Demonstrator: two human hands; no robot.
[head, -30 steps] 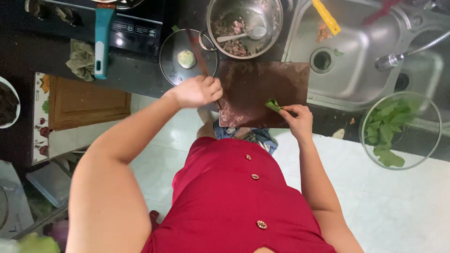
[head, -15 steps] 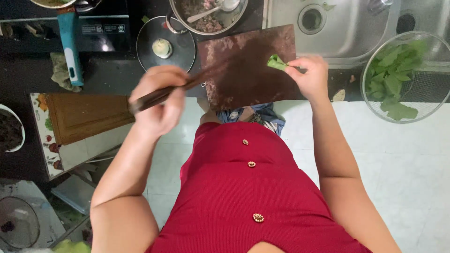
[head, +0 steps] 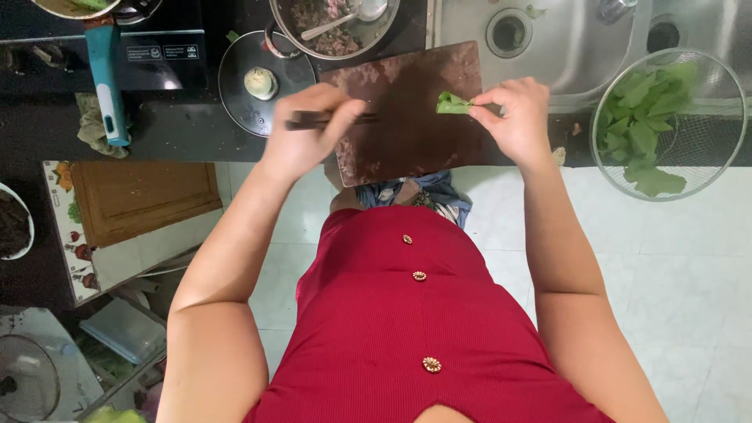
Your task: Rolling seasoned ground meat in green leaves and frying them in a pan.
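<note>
Seen from above at a dark brown rectangular wooden cutting board [head: 407, 117]: left hand [head: 309, 129] curled tight around a pair of dark chopsticks [head: 333, 120], tips lying over the board's left half; right hand [head: 513, 113] at the board's right edge, fingertips pinched on a small folded green leaf [head: 452, 103], the leaf held just above the board's upper right corner; behind the board, a round steel bowl of minced meat [head: 333, 27] with a spoon in it; left of the board, a round glass pot lid [head: 254, 86]; right of the board, a wire mesh strainer of green leaves [head: 666, 117]; beyond the board's far right corner, a steel sink [head: 548, 47].
</note>
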